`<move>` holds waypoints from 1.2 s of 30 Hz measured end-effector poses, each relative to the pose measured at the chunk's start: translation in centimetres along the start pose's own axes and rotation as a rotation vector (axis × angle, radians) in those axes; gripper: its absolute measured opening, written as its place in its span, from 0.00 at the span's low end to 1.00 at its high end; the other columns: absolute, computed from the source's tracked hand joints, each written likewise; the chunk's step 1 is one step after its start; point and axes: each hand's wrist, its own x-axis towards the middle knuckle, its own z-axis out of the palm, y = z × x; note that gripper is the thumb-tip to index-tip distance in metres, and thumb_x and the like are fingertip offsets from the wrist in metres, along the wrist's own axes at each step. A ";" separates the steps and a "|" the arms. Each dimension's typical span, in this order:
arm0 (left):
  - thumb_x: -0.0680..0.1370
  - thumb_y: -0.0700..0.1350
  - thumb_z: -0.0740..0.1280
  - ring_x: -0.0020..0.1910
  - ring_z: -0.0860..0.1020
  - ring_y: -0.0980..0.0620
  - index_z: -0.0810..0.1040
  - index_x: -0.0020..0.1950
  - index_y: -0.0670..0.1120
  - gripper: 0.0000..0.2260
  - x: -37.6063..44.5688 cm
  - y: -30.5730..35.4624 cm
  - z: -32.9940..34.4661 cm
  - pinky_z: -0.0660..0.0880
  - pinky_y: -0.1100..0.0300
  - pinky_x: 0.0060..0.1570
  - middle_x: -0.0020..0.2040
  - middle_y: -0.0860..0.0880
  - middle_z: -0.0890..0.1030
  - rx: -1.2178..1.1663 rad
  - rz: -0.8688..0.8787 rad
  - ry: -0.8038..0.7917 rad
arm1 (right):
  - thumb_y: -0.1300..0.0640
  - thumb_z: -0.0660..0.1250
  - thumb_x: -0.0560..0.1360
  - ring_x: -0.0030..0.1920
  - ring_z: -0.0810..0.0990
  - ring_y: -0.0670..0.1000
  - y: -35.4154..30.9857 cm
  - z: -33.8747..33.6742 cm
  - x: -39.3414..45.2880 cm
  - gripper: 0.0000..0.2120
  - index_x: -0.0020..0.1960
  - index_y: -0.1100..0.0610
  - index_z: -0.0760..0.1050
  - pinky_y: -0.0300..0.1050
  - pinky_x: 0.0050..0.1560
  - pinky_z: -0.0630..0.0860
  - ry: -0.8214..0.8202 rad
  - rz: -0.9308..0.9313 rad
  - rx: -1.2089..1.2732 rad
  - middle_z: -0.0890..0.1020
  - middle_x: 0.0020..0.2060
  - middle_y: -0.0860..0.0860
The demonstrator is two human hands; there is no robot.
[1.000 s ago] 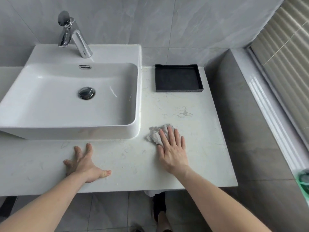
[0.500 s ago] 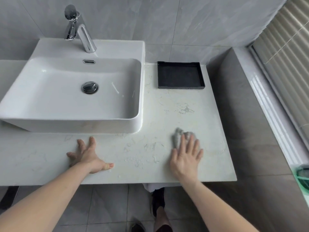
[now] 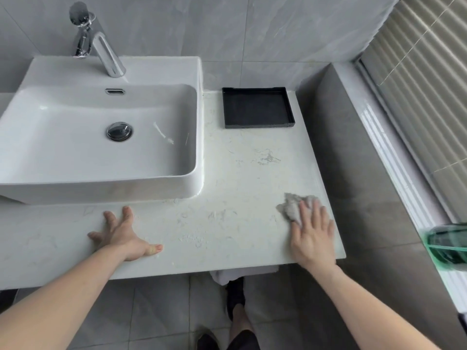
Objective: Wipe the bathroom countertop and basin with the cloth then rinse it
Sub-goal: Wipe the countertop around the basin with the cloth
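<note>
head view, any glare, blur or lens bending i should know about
Head view: soft, even light with faint shadows; glare streaks on the faucet and window sill; the green object at the right edge is blurred; the countertop edges bow from wide-angle distortion.

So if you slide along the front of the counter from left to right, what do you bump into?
Left hand pressed flat on the white marble countertop → crumpled grey cloth → right hand pressing on the cloth near the countertop's right edge.
</note>
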 end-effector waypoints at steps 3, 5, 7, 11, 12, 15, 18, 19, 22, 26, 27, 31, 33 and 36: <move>0.53 0.73 0.77 0.78 0.42 0.28 0.33 0.79 0.60 0.69 -0.1 0.0 -0.1 0.54 0.38 0.76 0.79 0.51 0.30 -0.005 0.007 -0.001 | 0.44 0.47 0.81 0.81 0.52 0.60 3.1 -1.0 0.6 0.30 0.83 0.49 0.53 0.66 0.78 0.54 0.024 0.073 0.064 0.50 0.83 0.54; 0.53 0.73 0.77 0.78 0.42 0.27 0.32 0.79 0.60 0.70 -0.1 0.1 -0.1 0.55 0.38 0.76 0.79 0.51 0.30 -0.008 0.005 -0.003 | 0.48 0.51 0.82 0.80 0.54 0.61 3.1 -0.7 0.4 0.29 0.82 0.52 0.55 0.67 0.77 0.55 0.070 0.106 0.088 0.53 0.82 0.55; 0.54 0.73 0.77 0.77 0.42 0.27 0.32 0.79 0.60 0.70 -0.1 0.1 -0.1 0.55 0.38 0.76 0.79 0.51 0.30 -0.007 0.001 -0.005 | 0.51 0.52 0.83 0.80 0.53 0.61 2.1 0.0 0.0 0.28 0.82 0.54 0.55 0.69 0.77 0.53 0.095 0.163 0.080 0.53 0.82 0.56; 0.53 0.73 0.77 0.77 0.42 0.27 0.32 0.79 0.60 0.70 -0.1 0.2 -0.2 0.54 0.37 0.76 0.79 0.51 0.30 -0.006 -0.002 -0.017 | 0.52 0.55 0.82 0.81 0.52 0.61 -1.4 0.9 -1.7 0.27 0.79 0.57 0.58 0.71 0.76 0.51 0.116 0.087 0.059 0.54 0.81 0.57; 0.53 0.73 0.77 0.77 0.42 0.27 0.32 0.79 0.60 0.70 -0.1 0.2 -0.2 0.54 0.37 0.76 0.79 0.51 0.30 -0.006 -0.001 -0.015 | 0.53 0.58 0.82 0.81 0.51 0.61 -2.5 1.2 -2.3 0.24 0.77 0.57 0.61 0.71 0.76 0.51 0.103 0.031 0.071 0.56 0.81 0.57; 0.54 0.72 0.78 0.78 0.41 0.27 0.33 0.79 0.60 0.70 -0.1 0.2 -0.2 0.53 0.37 0.76 0.79 0.51 0.30 -0.017 0.001 -0.020 | 0.51 0.63 0.81 0.81 0.51 0.61 -5.3 1.5 -3.2 0.17 0.68 0.53 0.68 0.71 0.77 0.49 0.057 -0.132 0.104 0.61 0.78 0.54; 0.52 0.72 0.78 0.78 0.41 0.28 0.33 0.79 0.60 0.71 0.1 0.1 -0.2 0.51 0.37 0.76 0.79 0.50 0.30 -0.010 -0.002 -0.021 | 0.46 0.58 0.82 0.83 0.43 0.58 -5.4 1.0 -2.5 0.25 0.78 0.46 0.60 0.66 0.79 0.40 -0.004 -0.237 0.019 0.54 0.82 0.50; 0.51 0.73 0.77 0.78 0.42 0.28 0.32 0.79 0.60 0.71 0.3 0.1 -0.2 0.51 0.37 0.76 0.79 0.50 0.30 -0.003 0.001 -0.021 | 0.44 0.53 0.83 0.83 0.39 0.56 -4.6 0.7 -2.1 0.27 0.81 0.44 0.54 0.65 0.79 0.37 -0.031 -0.255 -0.029 0.49 0.83 0.49; 0.50 0.74 0.76 0.79 0.43 0.29 0.32 0.79 0.60 0.72 0.6 -0.1 -0.1 0.49 0.37 0.76 0.79 0.49 0.30 0.010 0.008 -0.014 | 0.40 0.44 0.85 0.81 0.33 0.51 -1.2 0.1 -1.7 0.28 0.83 0.42 0.42 0.62 0.80 0.34 -0.082 -0.248 -0.110 0.40 0.83 0.45; 0.48 0.76 0.74 0.79 0.44 0.30 0.32 0.79 0.58 0.73 0.8 -0.1 -0.1 0.48 0.37 0.76 0.78 0.47 0.30 0.043 0.009 -0.016 | 0.42 0.42 0.83 0.83 0.41 0.54 3.3 -0.9 -1.4 0.30 0.84 0.45 0.47 0.61 0.81 0.45 -0.042 -0.104 -0.088 0.47 0.84 0.49; 0.49 0.76 0.74 0.79 0.44 0.30 0.32 0.79 0.58 0.72 0.7 0.0 -0.1 0.48 0.37 0.76 0.78 0.47 0.30 0.048 0.009 -0.018 | 0.43 0.42 0.82 0.83 0.43 0.55 4.0 -1.0 -1.3 0.30 0.84 0.47 0.49 0.61 0.81 0.48 -0.031 -0.072 -0.079 0.49 0.84 0.50; 0.51 0.74 0.77 0.78 0.42 0.29 0.31 0.79 0.58 0.72 0.5 0.2 -0.3 0.49 0.36 0.76 0.78 0.48 0.30 0.027 0.002 -0.029 | 0.43 0.44 0.81 0.82 0.50 0.59 2.2 0.0 -2.6 0.33 0.83 0.56 0.55 0.64 0.80 0.52 0.024 0.075 -0.039 0.54 0.83 0.56; 0.50 0.74 0.77 0.79 0.41 0.30 0.31 0.79 0.58 0.72 0.6 0.1 -0.3 0.48 0.36 0.76 0.78 0.47 0.29 0.027 0.001 -0.036 | 0.43 0.45 0.82 0.82 0.48 0.60 -0.7 1.0 -4.0 0.33 0.83 0.57 0.53 0.64 0.80 0.50 0.049 0.094 -0.046 0.53 0.83 0.58; 0.49 0.74 0.76 0.80 0.41 0.33 0.32 0.79 0.57 0.73 0.6 0.2 -0.4 0.46 0.35 0.76 0.78 0.46 0.30 0.033 -0.004 -0.036 | 0.38 0.40 0.84 0.82 0.34 0.57 -6.1 2.2 -6.1 0.33 0.83 0.52 0.39 0.62 0.81 0.38 -0.013 0.016 -0.017 0.38 0.82 0.55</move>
